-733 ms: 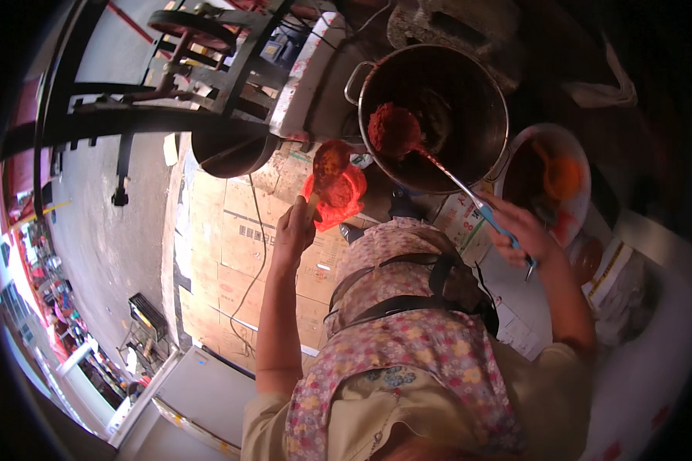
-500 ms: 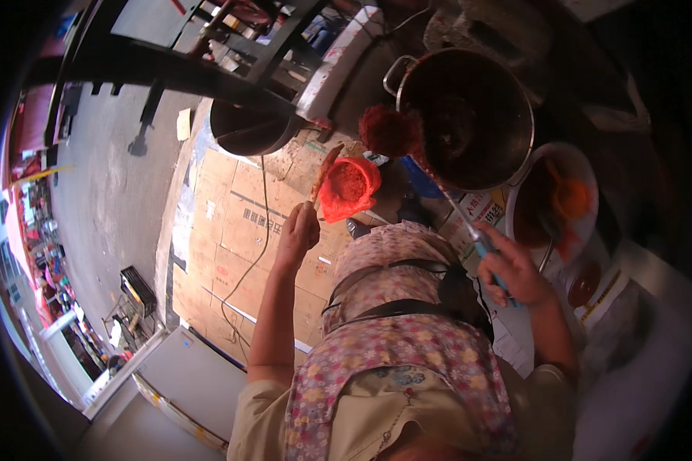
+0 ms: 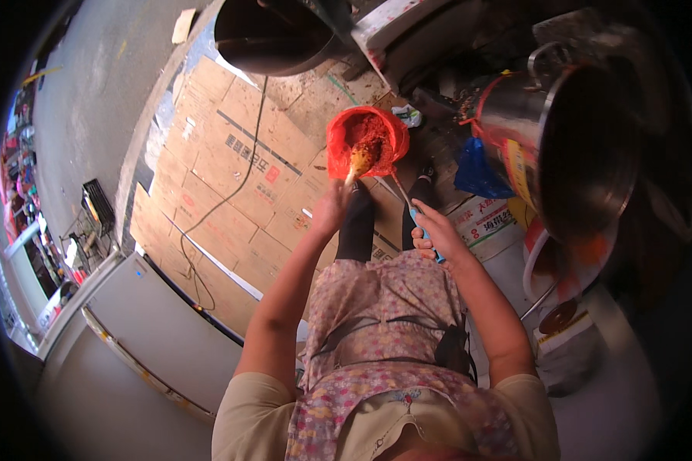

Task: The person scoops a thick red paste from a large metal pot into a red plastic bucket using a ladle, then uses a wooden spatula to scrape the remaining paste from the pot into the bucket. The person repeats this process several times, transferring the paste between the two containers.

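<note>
My left hand (image 3: 332,207) grips a wooden stirring stick (image 3: 357,163), its broad end coated in dark red, speckled paste. That end is over the mouth of a red plastic bag (image 3: 336,150), which holds coarse red paste (image 3: 373,127). In my right hand (image 3: 440,233) is a ladle by its blue handle (image 3: 417,220). The thin metal shaft runs up to the bag's near right edge. Its head cannot be told apart from the bag and paste. Both hands are closed, side by side in front of my apron.
A large steel pot (image 3: 507,146) stands at the right. Beside it are a blue plastic bag (image 3: 480,170) and a white bucket (image 3: 532,257) with red contents. Flattened cardboard (image 3: 223,192) covers the floor, crossed by a cable (image 3: 242,180). A dark round vessel (image 3: 273,46) is farther off.
My right hand has brought the ladle left, from beside the pot to the red bag. The wooden stick's end has moved over the bag. The view has shifted.
</note>
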`<move>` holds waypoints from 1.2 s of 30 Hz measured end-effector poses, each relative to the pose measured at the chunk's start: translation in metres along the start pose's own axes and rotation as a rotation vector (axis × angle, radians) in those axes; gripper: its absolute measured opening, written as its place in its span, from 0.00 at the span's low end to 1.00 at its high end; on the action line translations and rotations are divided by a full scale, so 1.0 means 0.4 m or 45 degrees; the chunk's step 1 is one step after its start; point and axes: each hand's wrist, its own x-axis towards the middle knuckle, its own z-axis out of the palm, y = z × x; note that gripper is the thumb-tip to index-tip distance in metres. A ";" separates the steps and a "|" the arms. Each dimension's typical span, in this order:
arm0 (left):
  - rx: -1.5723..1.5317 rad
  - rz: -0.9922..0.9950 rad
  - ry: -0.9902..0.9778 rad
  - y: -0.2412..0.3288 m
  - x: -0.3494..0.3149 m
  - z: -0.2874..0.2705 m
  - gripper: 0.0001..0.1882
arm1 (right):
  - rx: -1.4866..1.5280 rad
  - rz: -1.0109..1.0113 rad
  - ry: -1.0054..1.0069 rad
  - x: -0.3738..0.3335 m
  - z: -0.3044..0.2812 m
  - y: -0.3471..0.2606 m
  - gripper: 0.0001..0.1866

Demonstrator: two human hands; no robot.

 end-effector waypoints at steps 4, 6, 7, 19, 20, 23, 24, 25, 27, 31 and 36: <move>0.063 0.115 -0.099 -0.111 0.097 0.101 0.15 | 0.007 0.131 0.035 0.143 -0.040 0.024 0.29; 0.073 0.135 -0.127 -0.159 0.138 0.149 0.14 | 0.053 0.172 0.042 0.193 -0.061 0.031 0.29; 0.076 0.147 -0.139 -0.178 0.147 0.174 0.14 | 0.065 0.205 0.068 0.211 -0.072 0.037 0.29; 0.056 0.144 -0.314 -0.253 0.272 0.303 0.14 | 0.091 0.246 0.037 0.347 -0.135 0.003 0.25; 0.124 0.172 -0.317 -0.261 0.286 0.303 0.13 | 0.097 0.241 0.027 0.354 -0.136 -0.005 0.25; 0.287 0.218 -0.249 -0.288 0.334 0.312 0.10 | 0.124 0.231 0.024 0.377 -0.138 -0.014 0.25; 0.318 0.205 -0.172 -0.296 0.353 0.325 0.09 | 0.133 0.219 0.035 0.392 -0.139 -0.012 0.26; 0.348 0.179 -0.117 -0.302 0.363 0.333 0.09 | 0.152 0.197 0.068 0.403 -0.135 -0.006 0.26; 0.339 0.072 -0.092 -0.306 0.378 0.358 0.08 | 0.034 0.112 0.125 0.431 -0.126 0.014 0.26; 0.242 -0.089 0.081 -0.290 0.365 0.395 0.11 | -0.119 -0.004 0.174 0.468 -0.101 0.041 0.27; 0.083 -0.112 0.076 -0.244 0.330 0.421 0.12 | -0.116 0.055 0.226 0.485 -0.066 0.041 0.27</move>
